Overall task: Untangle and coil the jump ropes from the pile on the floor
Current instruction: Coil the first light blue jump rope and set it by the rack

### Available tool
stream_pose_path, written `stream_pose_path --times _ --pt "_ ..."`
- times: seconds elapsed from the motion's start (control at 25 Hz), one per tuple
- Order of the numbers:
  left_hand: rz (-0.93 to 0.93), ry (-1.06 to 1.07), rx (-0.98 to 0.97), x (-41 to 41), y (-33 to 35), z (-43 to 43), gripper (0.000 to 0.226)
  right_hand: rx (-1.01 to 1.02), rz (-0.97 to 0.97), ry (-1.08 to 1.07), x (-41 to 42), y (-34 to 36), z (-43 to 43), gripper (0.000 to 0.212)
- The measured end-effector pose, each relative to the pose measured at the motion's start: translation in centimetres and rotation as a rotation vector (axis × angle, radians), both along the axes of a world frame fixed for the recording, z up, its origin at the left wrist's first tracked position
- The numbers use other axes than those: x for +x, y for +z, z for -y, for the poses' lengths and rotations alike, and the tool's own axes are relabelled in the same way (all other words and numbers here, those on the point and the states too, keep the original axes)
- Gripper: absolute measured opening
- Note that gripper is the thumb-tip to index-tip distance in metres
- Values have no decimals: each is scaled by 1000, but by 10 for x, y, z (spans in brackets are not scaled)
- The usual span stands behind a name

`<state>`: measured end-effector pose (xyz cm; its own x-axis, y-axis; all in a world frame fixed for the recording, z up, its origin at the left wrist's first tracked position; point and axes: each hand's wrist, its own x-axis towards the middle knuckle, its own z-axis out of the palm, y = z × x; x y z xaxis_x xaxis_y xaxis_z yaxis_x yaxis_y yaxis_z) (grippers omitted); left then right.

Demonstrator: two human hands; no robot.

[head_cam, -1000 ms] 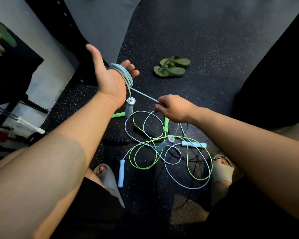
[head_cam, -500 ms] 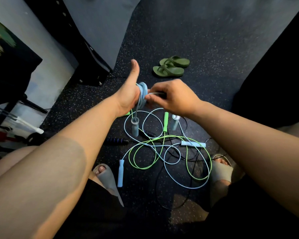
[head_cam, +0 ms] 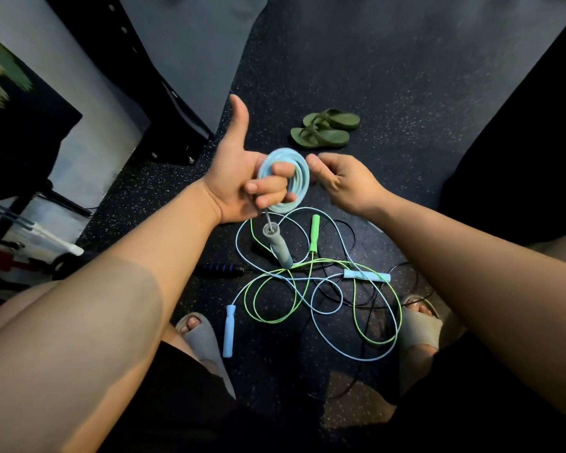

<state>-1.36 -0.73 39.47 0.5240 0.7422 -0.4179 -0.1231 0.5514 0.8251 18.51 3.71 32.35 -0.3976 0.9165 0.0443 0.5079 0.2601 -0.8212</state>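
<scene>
Head view: one blue jump rope (head_cam: 294, 156) sits coiled round the curled fingers of the left hand (head_cam: 239, 181), the right hand (head_cam: 347, 183) curls just beside it, its hold unclear, and the pile (head_cam: 307, 273) on the floor (head_cam: 406, 93) is not yet untangled.

The fingers of the right hand (head_cam: 343, 181) curl under, hiding any hold on the coil (head_cam: 299, 188)

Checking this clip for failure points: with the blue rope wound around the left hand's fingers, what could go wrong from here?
The coil is held only by the left hand's fingers through it, so loops may spring loose. Its handle dangles just above the pile and could snag there. Loops lie beside the right sandal; a step might tighten the tangle.
</scene>
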Motion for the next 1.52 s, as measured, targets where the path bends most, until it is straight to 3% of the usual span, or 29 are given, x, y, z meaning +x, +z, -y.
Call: stream_pose_path --times 0.2,0.32,0.64,0.84,1.0,1.12,1.32,1.52 --pt "166 328 48 -5 -2 -6 97 -211 76 86 -7 -14 3 33" --pt "201 467 58 -3 -5 -8 96 -235 140 178 -15 -8 10 22" --pt "171 518 62 -6 -9 -11 94 -19 369 363 -35 2 37 27" --pt "-108 615 183 1 -20 -18 86 250 444 317 -35 12 35 25" --pt "-365 502 156 4 -33 -23 92 403 487 243 -35 21 37 24" --pt "-534 283 101 4 -42 -21 96 519 430 231 -29 32 33 18" --pt "-395 30 95 8 -34 -8 89 377 185 279 -26 27 25 43" --pt "-403 -263 -71 5 -23 0 120 112 -1 288 -22 26 28 46"
